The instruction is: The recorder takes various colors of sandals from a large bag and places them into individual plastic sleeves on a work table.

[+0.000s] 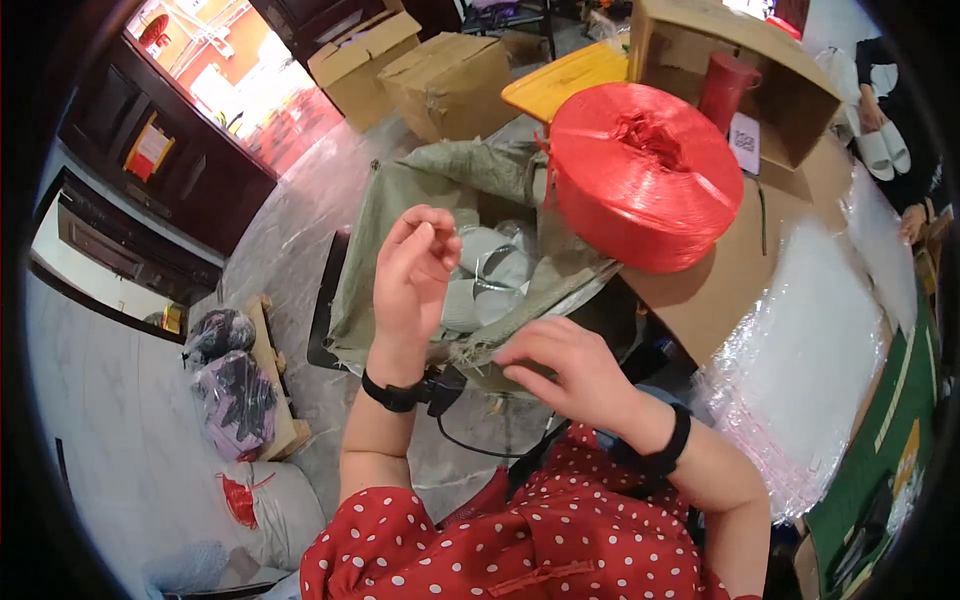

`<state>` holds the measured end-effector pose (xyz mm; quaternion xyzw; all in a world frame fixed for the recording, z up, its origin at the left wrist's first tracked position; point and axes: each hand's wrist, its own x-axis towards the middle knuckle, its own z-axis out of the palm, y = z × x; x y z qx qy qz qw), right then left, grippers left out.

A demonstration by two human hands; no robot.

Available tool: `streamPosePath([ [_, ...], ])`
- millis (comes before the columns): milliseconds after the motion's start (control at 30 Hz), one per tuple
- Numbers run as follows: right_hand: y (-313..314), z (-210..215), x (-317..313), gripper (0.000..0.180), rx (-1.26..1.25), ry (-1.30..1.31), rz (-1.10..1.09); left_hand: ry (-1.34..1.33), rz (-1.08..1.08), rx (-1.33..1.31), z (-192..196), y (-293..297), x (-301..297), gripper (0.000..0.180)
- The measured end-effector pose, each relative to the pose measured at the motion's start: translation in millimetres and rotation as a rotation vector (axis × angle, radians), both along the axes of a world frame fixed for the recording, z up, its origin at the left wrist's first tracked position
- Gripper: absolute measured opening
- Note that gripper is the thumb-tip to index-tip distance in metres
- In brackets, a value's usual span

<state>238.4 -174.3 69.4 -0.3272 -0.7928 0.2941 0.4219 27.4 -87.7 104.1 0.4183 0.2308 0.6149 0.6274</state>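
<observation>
My left hand (pixel 415 272) is raised over the near left part of an open green woven sack (pixel 365 260), palm turned inward. Its fingers curl in toward the thumb; whatever is between them, if anything, cannot be made out. Lower and to the right, my right hand (pixel 568 368) is beside the sack's near edge, thumb and fingers apart, with nothing visible in it. Inside the sack lie pale rounded items in clear plastic wrap (pixel 492 275), their kind unclear. Each wrist wears a black band, and a small dark device with a cable sits at the left one.
A big red roll of plastic twine (pixel 645 180) stands on the cardboard-covered table (pixel 690 300) at right. Clear plastic bags (pixel 790 370) are stacked nearer me. Cardboard boxes (pixel 450 85) sit behind, and wrapped bundles (pixel 235 400) lie at left. Another person's hand (pixel 912 222) shows far right.
</observation>
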Motion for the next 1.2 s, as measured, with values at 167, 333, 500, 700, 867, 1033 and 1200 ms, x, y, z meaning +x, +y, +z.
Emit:
streamPosePath([
  [167,27.7,-21.3,-40.1,0.012,-0.017,-0.101,0.116,0.05,-0.133,0.161,9.3,-21.4,11.9,0.016],
  [333,35.7,-20.2,-44.2,0.013,-0.121,-0.246,0.145,-0.036,-0.314,0.102,5.7,-25.4,19.7,0.017],
  [500,43.2,-23.4,-46.5,0.018,-0.056,-0.166,0.233,-0.109,-0.315,0.08,3.8,-24.7,22.6,0.017],
  [700,42.2,-24.7,-45.3,0.015,-0.093,-0.182,0.224,-0.189,-0.339,0.07,3.2,-24.7,27.1,0.017],
  [867,36.9,-25.5,-42.0,0.017,-0.142,-0.099,0.168,-0.188,-0.289,0.068,-0.2,-21.5,36.4,0.017],
  [1033,36.9,-28.0,-39.0,0.018,-0.249,-0.02,0.174,-0.168,-0.22,0.028,-0.4,-17.1,43.7,0.015],
  [1200,39.4,-27.1,-36.3,0.016,-0.304,0.029,0.205,-0.146,-0.17,0.017,0.9,-10.1,48.3,0.013],
])
